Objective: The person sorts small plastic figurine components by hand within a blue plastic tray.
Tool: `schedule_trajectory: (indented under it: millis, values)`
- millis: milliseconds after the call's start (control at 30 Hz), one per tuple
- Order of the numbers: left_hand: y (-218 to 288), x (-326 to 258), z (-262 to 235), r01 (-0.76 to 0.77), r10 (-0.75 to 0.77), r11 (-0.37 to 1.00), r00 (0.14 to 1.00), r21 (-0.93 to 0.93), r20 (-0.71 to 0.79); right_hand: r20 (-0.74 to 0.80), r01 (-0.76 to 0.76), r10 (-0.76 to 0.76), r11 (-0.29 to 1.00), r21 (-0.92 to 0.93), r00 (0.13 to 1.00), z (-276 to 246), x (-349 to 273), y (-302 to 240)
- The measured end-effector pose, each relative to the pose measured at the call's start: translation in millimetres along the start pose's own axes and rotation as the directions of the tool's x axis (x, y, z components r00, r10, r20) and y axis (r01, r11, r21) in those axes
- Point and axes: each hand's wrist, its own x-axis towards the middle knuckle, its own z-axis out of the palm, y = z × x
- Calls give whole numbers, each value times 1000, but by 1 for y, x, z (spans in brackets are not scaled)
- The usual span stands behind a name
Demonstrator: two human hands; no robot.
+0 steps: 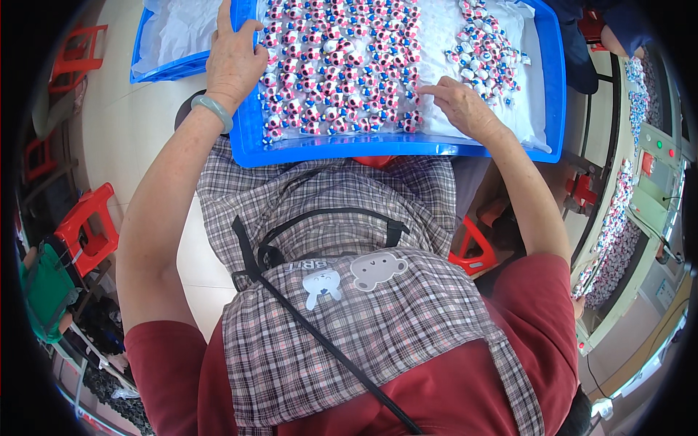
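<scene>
Small white, pink and blue figurines point(331, 73) stand in rows in a blue tray point(363, 147) lined with white sheet. My left hand point(236, 62) lies over the tray's left rim with its fingers apart, holding nothing that shows. At the right edge of the rows, the outstretched index finger of my right hand point(465, 109) reaches to the figurines; the other fingers are bent and partly hidden. A loose heap of similar figurines point(487, 54) lies farther right in the same tray.
Another blue tray point(171, 70) with white lining stands at the far left. Red stools point(89, 227) are at the left. On the right, a machine point(658, 156) with buttons stands beside a long line of many small pieces point(614, 232). Other people are partly visible at the edges.
</scene>
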Motion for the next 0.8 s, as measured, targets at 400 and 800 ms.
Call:
schedule_trajectory:
  millis: [400, 800]
  values:
    - [-32, -2, 30, -105, 117, 989, 987, 106, -110, -147, -53, 52, 999, 0, 988, 9, 13, 2]
    - [-27, -1, 25, -103, 113, 991, 987, 88, -114, -201, -176, 172, 984, -3, 964, 8, 26, -1]
